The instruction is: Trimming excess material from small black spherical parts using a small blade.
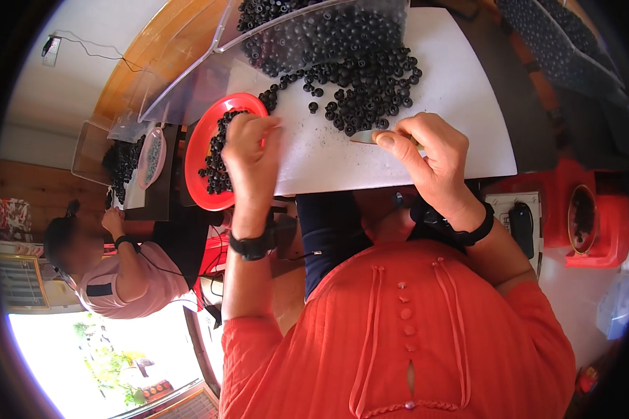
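Observation:
Small round black bead-like parts (370, 94), each with a hole, lie in a loose heap on a white work surface (461, 84). My right hand (430, 153) is closed on a small knife (363, 137), its thin metal blade pointing left at the heap's near edge. My left hand (248, 157) is over the right side of a red plate (196, 164) that holds more of the black parts. Motion blurs its fingers, so whether anything is between them cannot be made out.
A clear plastic bin (321, 42) full of black parts stands at the back, and another bin (559, 42) is at the far right. On the left a co-worker (129, 262) sits by a pink dish (152, 157). Red stools (597, 237) stand to the right.

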Tool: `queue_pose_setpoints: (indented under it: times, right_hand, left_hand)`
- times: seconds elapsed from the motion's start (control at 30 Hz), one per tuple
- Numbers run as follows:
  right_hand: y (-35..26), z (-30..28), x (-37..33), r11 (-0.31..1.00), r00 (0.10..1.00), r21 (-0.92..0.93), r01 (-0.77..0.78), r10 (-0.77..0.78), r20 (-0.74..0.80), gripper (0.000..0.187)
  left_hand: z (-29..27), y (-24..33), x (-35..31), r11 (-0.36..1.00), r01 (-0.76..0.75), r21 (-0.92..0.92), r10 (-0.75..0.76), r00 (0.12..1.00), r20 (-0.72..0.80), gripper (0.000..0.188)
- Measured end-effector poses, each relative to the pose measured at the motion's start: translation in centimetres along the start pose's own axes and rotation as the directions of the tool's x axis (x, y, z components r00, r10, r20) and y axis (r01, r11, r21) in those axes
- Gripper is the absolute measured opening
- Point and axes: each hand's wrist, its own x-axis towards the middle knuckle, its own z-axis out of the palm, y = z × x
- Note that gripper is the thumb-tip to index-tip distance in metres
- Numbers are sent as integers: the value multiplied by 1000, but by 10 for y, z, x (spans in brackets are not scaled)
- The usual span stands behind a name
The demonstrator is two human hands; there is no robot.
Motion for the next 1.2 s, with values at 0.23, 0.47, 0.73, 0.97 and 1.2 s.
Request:
queue_pose_setpoints:
  times: [0.23, 0.47, 0.73, 0.97, 1.2]
  right_hand:
    - [0, -1, -1, 996, 998, -66, 59, -58, 20, 28]
    - [-1, -1, -1, 994, 996, -74, 86, -85, 17, 30]
    - [0, -3, -2, 990, 996, -114, 84, -81, 36, 30]
    - [0, 1, -1, 990, 998, -122, 64, -61, 34, 28]
    - [1, 3, -2, 993, 998, -102, 60, -59, 14, 28]
  left_hand:
    - [57, -10, 33, 997, -66, 36, 57, 977, 207, 11]
    - [65, -22, 43, 911, -298, 284, 230, 941, 247, 13]
    - [22, 21, 23, 830, 453, -327, -318, 864, 391, 14]
    - [23, 44, -28, 204, 519, -830, -287, 843, 456, 23]
    - [37, 50, -42, 14, 526, -851, -257, 824, 505, 23]
